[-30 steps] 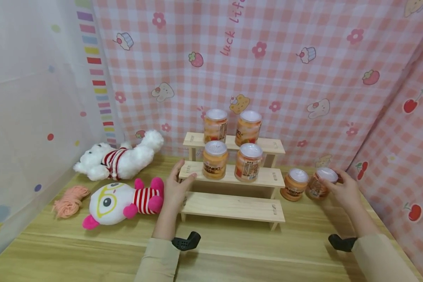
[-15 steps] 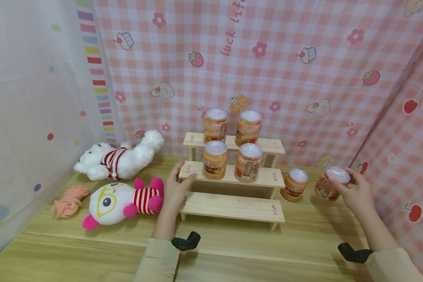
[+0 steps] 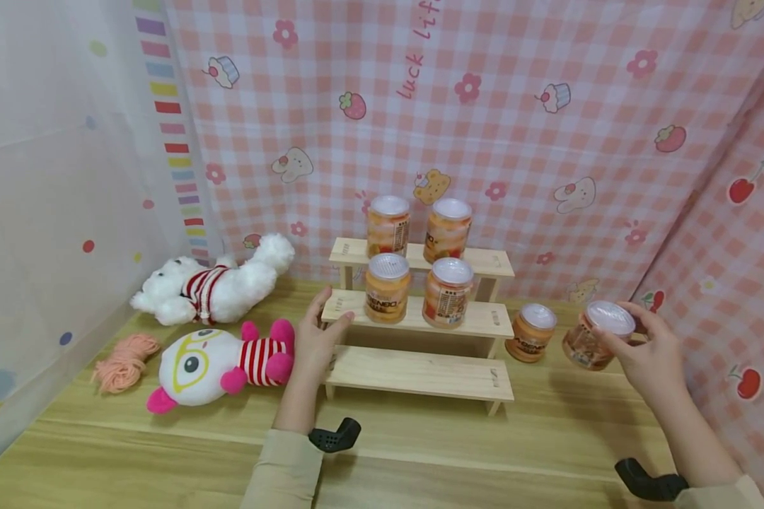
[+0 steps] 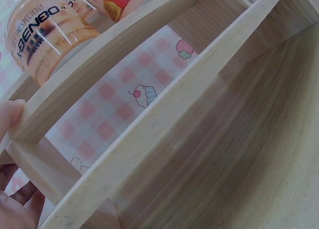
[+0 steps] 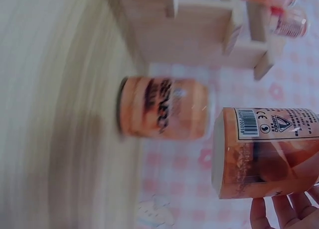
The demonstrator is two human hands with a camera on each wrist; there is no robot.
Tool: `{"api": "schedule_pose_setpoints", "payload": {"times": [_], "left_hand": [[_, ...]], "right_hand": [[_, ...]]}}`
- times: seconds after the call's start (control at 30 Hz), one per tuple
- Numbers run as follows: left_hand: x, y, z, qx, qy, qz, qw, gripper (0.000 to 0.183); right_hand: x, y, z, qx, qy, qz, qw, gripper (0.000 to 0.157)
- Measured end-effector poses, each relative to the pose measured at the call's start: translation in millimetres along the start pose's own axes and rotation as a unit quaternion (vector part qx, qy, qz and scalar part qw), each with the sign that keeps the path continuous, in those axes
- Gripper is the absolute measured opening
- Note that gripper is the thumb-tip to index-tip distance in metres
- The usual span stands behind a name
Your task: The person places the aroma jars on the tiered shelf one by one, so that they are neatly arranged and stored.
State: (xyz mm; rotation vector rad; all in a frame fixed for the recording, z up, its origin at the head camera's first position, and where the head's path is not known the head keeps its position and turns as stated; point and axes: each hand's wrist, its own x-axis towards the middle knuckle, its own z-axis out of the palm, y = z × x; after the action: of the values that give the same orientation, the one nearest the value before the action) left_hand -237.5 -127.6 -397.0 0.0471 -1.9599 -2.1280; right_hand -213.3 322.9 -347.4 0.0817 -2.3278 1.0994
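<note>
My right hand [image 3: 654,350] grips an orange-labelled jar [image 3: 597,336] with a clear lid, at the right of the head view. The jar is off the table and tilted; its barcode side shows in the right wrist view. Another such jar [image 3: 532,334] stands upright on the table, between the held one and a three-step wooden rack [image 3: 414,371]. My left hand [image 3: 316,339] holds the left end of the rack's middle step, its thumb [image 4: 11,113] on the plank and its fingers behind. Two jars stand on the top step and two on the middle step [image 3: 480,318].
Left of my left hand lie a pink and white plush toy [image 3: 213,364], a white fluffy plush dog [image 3: 219,288] in a striped top and a skein of pink yarn [image 3: 126,363]. Checked cloth [image 3: 516,127] hangs behind the table and along its right side.
My right hand has carried its jar to the right and up off the table, away from the neighbouring jar, and tilted it. The left hand keeps its place on the rack.
</note>
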Motion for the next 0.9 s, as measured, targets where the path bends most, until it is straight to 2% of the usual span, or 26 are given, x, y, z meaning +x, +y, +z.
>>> {"api": "schedule_pose_setpoints", "payload": {"times": [0.17, 0.33, 0.43, 0.7, 0.9], "left_hand": [[-9.9, 16.9, 2.4, 0.012, -0.002, -0.006, 0.9999, 0.068], [-12.2, 19.7, 2.9, 0.013, 0.000, -0.009, 0.9999, 0.067], [-10.5, 17.3, 2.7, 0.007, -0.002, -0.007, 1.0000, 0.068], [3.8, -7.7, -0.6, -0.006, 0.003, -0.002, 1.0000, 0.070], [4.2, -11.1, -0.3, 0.008, 0.009, 0.013, 0.9998, 0.068]], "right_hand": [[-5.7, -20.1, 3.8, 0.026, 0.018, -0.022, 0.999, 0.048], [-11.2, -38.5, 10.2, 0.050, 0.028, -0.049, 0.997, 0.046], [-14.9, -47.4, 14.4, 0.066, 0.023, -0.059, 0.996, 0.047], [-21.6, -71.3, 29.7, 0.090, -0.003, -0.083, 0.993, 0.051], [-27.4, -93.4, 45.0, 0.115, -0.030, -0.103, 0.988, 0.049]]}}
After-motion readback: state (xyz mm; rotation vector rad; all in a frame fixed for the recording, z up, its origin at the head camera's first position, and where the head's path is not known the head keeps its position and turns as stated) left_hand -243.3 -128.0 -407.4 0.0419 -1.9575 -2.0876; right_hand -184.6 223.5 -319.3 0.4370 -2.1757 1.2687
